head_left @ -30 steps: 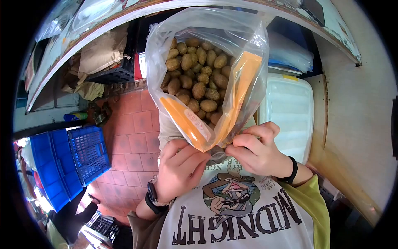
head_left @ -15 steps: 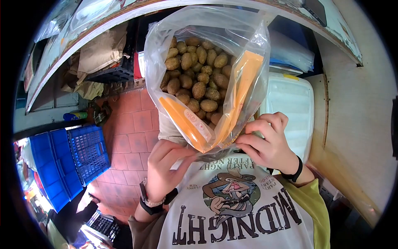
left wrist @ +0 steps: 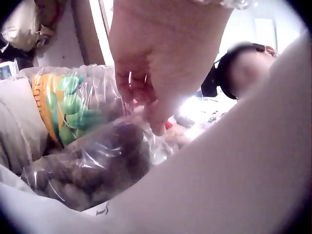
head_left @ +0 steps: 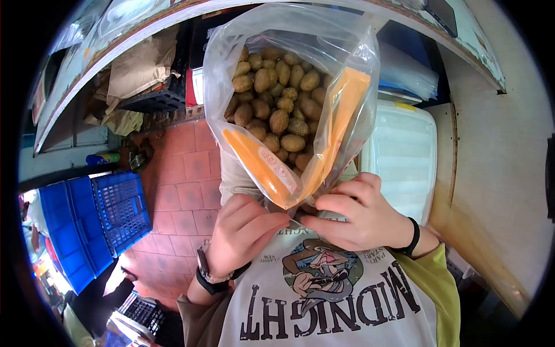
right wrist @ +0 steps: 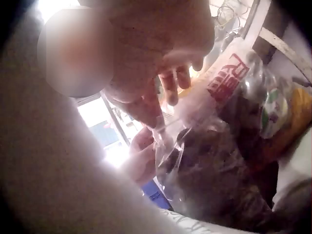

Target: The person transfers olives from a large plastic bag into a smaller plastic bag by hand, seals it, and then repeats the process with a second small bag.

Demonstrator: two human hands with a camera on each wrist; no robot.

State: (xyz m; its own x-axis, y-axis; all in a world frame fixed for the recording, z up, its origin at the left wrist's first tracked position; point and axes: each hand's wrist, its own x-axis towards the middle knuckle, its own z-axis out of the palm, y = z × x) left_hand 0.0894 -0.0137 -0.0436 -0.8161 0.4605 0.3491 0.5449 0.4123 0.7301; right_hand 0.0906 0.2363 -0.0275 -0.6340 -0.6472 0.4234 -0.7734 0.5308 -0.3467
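A clear plastic bag [head_left: 231, 69] full of brown oval fruits [head_left: 278, 121] stands with its mouth wide, an orange printed band [head_left: 341, 110] along its near side. At the bag's near edge the left hand [head_left: 240, 231] pinches clear plastic between thumb and finger. Close beside it, the right hand [head_left: 361, 217] pinches the same plastic. In the left wrist view the left hand [left wrist: 163, 53] reaches down to the bag [left wrist: 112, 151], which shows green printed shapes. The right wrist view has the right hand [right wrist: 156, 53] gripping the bag's film [right wrist: 195, 161]; red lettering shows beside it.
Blue crates [head_left: 75, 231] stand on the left over red floor tiles [head_left: 173, 196]. A white lidded box [head_left: 404, 156] is at the right of the bag. Beyond the bag runs a shelf edge [head_left: 144, 34], with brown paper [head_left: 144, 69] under it and a phone [head_left: 442, 16] on top.
Both hands have come closer together at the bag's near edge after being farther apart half a second ago. The bag has shifted slightly within the view.
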